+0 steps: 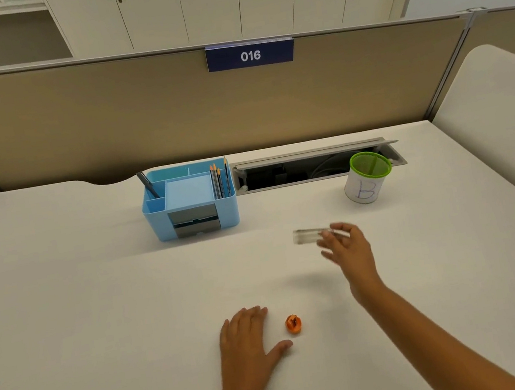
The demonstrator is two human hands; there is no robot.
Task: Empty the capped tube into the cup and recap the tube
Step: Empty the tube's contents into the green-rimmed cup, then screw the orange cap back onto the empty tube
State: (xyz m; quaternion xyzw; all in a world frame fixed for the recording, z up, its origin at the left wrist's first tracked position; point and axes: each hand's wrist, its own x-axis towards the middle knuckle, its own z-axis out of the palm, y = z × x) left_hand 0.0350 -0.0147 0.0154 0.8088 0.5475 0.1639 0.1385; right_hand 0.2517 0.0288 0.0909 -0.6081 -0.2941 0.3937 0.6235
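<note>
My right hand (347,249) holds a clear plastic tube (306,236) by one end, lying roughly level above the table, blurred by motion. The tube's open end points left and it has no cap on. An orange cap (293,324) lies on the white table near the front, just right of my left hand (247,341), which rests flat with fingers spread and holds nothing. The cup (366,177), white with a green rim and a blue letter B, stands upright at the back right, well beyond the tube.
A light blue desk organiser (188,202) with pencils and a pen stands at the back centre. Behind the cup an open cable tray (312,167) is sunk into the table. A beige partition (169,114) closes off the far edge.
</note>
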